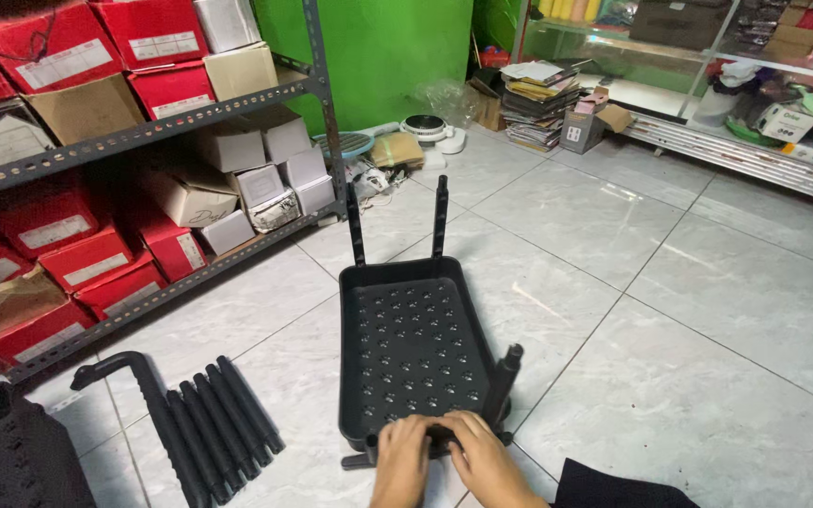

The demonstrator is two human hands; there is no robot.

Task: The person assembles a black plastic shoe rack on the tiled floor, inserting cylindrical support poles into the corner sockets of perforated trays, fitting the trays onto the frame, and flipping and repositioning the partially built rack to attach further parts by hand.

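Both hands, left hand [405, 458] and right hand [484, 458], clench the near rim of the black perforated plastic tray [411, 343] lying on the tiled floor [670, 310], its long axis running straight away from them.

A perforated tray [411, 348] lies on the floor [670, 310], loose tubes [218, 423] left, shelving [143, 132] behind them.
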